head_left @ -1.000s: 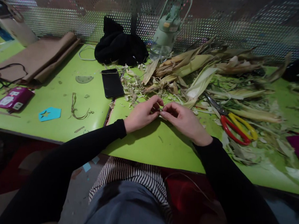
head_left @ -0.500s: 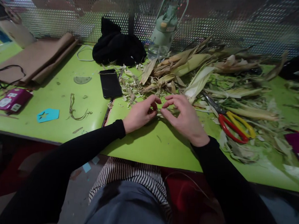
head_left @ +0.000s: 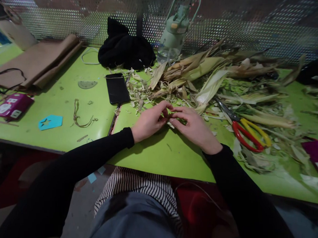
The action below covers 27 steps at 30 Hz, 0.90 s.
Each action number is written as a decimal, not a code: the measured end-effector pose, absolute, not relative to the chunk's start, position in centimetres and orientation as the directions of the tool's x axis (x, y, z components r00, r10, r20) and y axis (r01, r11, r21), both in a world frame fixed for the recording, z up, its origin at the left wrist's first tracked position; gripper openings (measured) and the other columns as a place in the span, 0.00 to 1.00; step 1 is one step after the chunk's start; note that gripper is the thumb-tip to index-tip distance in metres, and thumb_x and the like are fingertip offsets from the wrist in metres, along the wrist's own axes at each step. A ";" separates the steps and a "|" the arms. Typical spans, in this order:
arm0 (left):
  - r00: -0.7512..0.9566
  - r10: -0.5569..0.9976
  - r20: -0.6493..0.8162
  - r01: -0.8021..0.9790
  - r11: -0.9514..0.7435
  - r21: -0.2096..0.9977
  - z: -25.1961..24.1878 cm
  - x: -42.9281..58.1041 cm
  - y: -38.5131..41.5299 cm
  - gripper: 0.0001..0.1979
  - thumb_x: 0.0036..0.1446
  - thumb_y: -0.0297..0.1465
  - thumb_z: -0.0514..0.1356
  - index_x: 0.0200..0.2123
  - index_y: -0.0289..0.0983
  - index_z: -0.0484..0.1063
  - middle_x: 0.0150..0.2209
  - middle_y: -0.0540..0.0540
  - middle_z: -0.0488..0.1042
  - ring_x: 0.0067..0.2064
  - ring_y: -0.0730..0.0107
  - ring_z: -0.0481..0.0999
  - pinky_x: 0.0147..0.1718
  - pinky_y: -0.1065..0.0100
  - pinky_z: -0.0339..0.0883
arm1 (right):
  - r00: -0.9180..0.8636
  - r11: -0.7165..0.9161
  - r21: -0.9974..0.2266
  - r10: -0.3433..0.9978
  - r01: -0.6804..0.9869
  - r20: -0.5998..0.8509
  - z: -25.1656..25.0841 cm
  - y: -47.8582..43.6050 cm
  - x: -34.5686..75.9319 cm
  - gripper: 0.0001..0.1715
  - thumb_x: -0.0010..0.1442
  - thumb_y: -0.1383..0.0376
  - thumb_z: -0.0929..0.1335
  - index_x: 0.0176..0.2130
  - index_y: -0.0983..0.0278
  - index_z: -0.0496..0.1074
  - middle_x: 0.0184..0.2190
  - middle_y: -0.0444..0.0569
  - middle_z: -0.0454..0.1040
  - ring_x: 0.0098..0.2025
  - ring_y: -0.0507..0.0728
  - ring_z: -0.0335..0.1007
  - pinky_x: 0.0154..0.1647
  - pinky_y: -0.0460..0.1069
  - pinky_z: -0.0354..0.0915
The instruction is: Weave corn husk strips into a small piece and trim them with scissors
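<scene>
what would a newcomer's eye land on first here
Probably the scissors with one red and one yellow handle, lying to the right of the right hand. Next, the big heap of dried husks spread across the green table beyond the hands. Then the pale green bottle, upright before the perforated panel.

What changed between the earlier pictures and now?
The right hand spread its fingers away from the left hand, then brought them back in toward it. Whether anything was let go or taken up is too small to tell. The left hand barely moved; scissors, phone, bottle and husks stayed put.
</scene>
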<state>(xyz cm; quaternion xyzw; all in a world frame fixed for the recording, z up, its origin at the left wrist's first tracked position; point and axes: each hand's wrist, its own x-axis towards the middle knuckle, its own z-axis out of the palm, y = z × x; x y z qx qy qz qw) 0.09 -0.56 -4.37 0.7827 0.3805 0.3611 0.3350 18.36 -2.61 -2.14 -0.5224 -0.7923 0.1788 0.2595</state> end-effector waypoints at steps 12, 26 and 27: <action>0.462 0.835 0.299 0.395 -0.496 0.773 -4.5 0.1 -0.5 0.13 0.60 0.22 0.59 0.48 0.34 0.68 0.39 0.47 0.78 0.35 0.74 0.75 0.35 0.71 0.67 | -0.226 0.277 -0.681 0.960 0.678 0.166 -2.2 -2.5 18.0 0.08 0.60 0.62 0.67 0.29 0.60 0.71 0.52 0.55 0.78 0.56 0.67 0.71 0.61 0.68 0.61; 0.456 0.831 0.318 0.405 -0.512 0.757 -4.7 0.1 -0.4 0.10 0.60 0.22 0.59 0.46 0.34 0.70 0.39 0.46 0.78 0.36 0.73 0.75 0.35 0.71 0.66 | -0.289 0.299 -0.665 0.949 0.684 0.128 -2.1 -2.3 18.4 0.10 0.62 0.59 0.68 0.30 0.60 0.73 0.51 0.55 0.78 0.56 0.68 0.71 0.60 0.68 0.61; 0.455 0.832 0.316 0.419 -0.514 0.749 -4.7 0.0 -0.3 0.08 0.60 0.23 0.59 0.43 0.34 0.71 0.38 0.46 0.78 0.36 0.73 0.75 0.35 0.71 0.65 | -0.296 0.305 -0.659 0.946 0.687 0.130 -2.0 -2.4 18.5 0.10 0.62 0.59 0.68 0.30 0.60 0.72 0.51 0.55 0.78 0.56 0.68 0.71 0.60 0.68 0.61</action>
